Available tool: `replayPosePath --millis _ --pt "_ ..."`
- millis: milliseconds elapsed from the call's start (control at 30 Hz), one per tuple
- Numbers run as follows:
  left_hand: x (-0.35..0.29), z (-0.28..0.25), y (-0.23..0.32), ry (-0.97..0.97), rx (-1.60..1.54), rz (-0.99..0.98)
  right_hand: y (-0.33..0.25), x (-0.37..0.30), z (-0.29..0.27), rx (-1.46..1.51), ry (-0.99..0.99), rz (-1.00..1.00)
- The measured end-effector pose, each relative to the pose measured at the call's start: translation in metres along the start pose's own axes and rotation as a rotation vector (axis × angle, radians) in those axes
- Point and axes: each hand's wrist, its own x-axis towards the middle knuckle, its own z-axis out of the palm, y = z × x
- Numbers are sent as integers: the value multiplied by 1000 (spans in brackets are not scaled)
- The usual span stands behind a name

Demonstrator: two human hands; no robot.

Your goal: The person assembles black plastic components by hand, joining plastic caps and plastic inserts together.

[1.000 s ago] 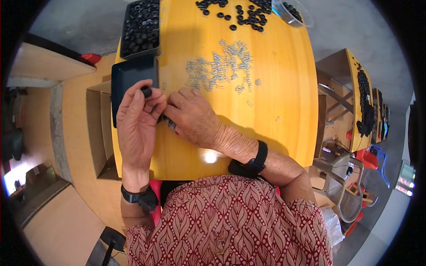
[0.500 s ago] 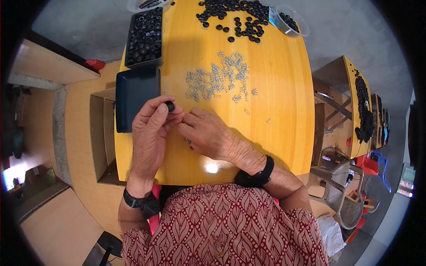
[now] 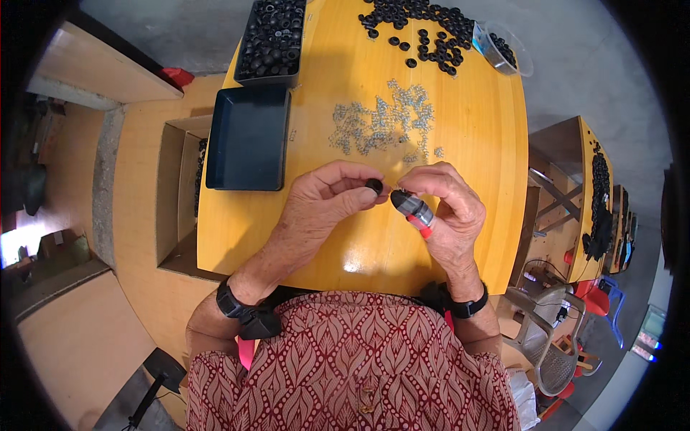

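Pinched between thumb and fingers, a small round black part with a hollow (image 3: 374, 185) is in my left hand (image 3: 316, 201), above the near middle of the table. Close beside it, my right hand (image 3: 456, 215) is closed in a pinch, its fingertips pointing toward the black part. A black cover with clear and red bands (image 3: 414, 211) wraps the right thumb. Whatever lies between those right fingertips is too small to make out. Beyond both hands, many small silver metal pieces (image 3: 381, 123) are scattered over the yellow table (image 3: 481, 158).
An empty dark tray (image 3: 248, 144) stands at the table's left, and behind it a bin (image 3: 298, 77) full of black round parts. More black parts (image 3: 431, 36) spread along the far edge by a clear tub (image 3: 496, 61). An open carton (image 3: 172, 194) is left of the table.
Both hands have shifted right across the view, and the right hand has turned so its covered thumb shows. The left hand still holds the black part. The whole view has swung slightly.
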Motion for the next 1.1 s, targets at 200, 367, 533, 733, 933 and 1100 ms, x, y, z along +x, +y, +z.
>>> replayPosePath --millis 200,367,533,733,933,1100 --pt "2 9 0 -5 66 -73 -6 2 -6 -123 -36 -40" --pt "4 10 -3 -2 62 -77 -7 1 -8 -140 -57 -26" --pt "9 8 -6 -25 51 -100 -5 -1 -11 -187 -58 -29" --pt "12 5 -9 -39 153 -53 -8 0 -9 -237 -57 -34" --pt "15 2 -15 -49 282 69 -8 1 -9 -283 -86 -46" --pt "15 1 -19 -56 279 80 -9 2 -11 -396 -140 -102"
